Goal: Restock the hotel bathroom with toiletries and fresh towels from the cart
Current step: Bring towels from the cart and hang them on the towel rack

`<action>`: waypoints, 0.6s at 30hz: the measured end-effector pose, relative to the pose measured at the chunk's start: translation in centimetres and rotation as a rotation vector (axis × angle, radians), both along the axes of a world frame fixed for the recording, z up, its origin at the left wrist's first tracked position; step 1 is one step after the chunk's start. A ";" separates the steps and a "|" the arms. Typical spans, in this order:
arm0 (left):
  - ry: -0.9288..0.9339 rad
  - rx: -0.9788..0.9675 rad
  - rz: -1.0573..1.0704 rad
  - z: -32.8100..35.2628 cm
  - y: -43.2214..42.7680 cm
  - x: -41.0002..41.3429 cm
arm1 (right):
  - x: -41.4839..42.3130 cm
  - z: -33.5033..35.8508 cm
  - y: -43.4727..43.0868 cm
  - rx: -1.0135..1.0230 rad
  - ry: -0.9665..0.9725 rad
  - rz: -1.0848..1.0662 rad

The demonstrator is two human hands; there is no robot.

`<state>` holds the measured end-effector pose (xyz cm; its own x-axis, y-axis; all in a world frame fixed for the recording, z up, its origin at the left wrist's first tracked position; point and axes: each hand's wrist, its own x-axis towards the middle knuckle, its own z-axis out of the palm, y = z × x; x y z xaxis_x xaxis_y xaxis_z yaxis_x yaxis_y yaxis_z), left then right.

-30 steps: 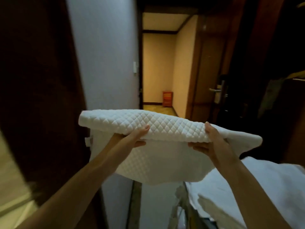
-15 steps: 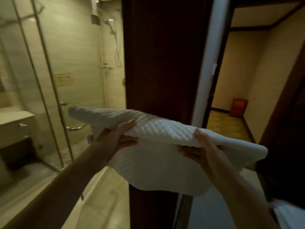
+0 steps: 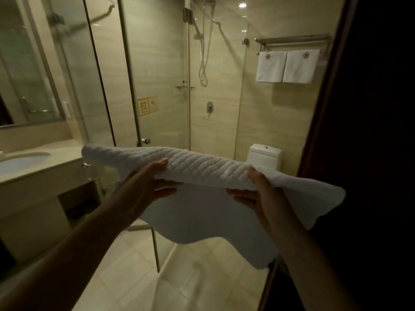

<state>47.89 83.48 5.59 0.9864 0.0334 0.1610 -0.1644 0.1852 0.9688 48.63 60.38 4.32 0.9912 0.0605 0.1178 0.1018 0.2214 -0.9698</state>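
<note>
A person is holding a white quilted towel (image 3: 202, 169) out in front of them in mid-air, with a dark door frame (image 3: 325, 108) rising at the right. The left hand (image 3: 146, 187) is gripping the towel's near edge left of its middle, thumb on top and fingers underneath. The right hand (image 3: 258, 191) is doing the same right of the middle, so each grip is clamped on the towel. The towel is lying roughly level across both hands, its lower layer sagging beneath them and one corner drooping to the right. Behind it, a toilet (image 3: 263, 157) is standing against the far wall, its lower part hidden by the towel. Above the toilet, two small towels (image 3: 270, 66) are hanging side by side from a rack (image 3: 292, 40). A glass shower (image 3: 215, 97) is filling the middle. At the left, a counter (image 3: 65, 153) is carrying a sink (image 3: 22, 162) beneath a mirror (image 3: 27, 75).
</note>
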 end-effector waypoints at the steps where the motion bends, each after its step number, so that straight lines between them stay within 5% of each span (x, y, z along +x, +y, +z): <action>1: 0.006 -0.014 0.011 0.0 1.2 0.7 | 1.0 -0.2 1.4 0.025 0.006 -0.009; 18: 0.084 0.049 -0.049 -1.4 5.9 23.8 | 24.9 -3.2 8.2 0.187 0.102 -0.177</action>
<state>71.74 89.40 4.23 0.9967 -0.0215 0.0781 -0.0742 0.1435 0.9869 73.53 68.61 1.13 0.9917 -0.1285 0.0093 0.0586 0.3852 -0.9210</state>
